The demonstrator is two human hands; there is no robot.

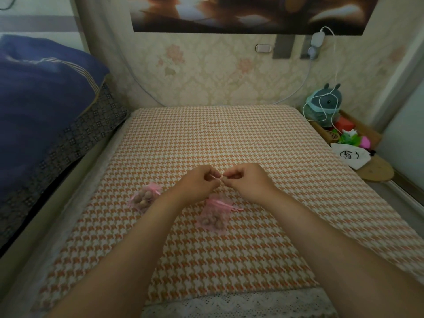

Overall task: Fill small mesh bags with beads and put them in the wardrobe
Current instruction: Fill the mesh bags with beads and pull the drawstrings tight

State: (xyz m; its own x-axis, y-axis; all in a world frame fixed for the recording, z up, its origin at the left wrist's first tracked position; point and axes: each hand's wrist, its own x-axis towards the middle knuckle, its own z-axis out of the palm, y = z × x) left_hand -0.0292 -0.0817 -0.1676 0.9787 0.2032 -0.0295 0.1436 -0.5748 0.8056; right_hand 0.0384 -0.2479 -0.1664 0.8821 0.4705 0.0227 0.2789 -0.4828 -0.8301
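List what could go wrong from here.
The left hand and right hand pinch a thin pink ribbon between them; a hard pull might snap it or slip it from the fingers. The near bag lies between the forearms; whether its mouth is tight is unclear, so beads may spill onto the cloth. The left bag lies beside the left forearm, which could knock it.

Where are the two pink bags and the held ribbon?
Left pink bag (145,199): head view, its beaded middle.
Middle pink bag (213,218): head view, its beaded bottom.
Pink ribbon (218,178): head view, its pinched stretch.
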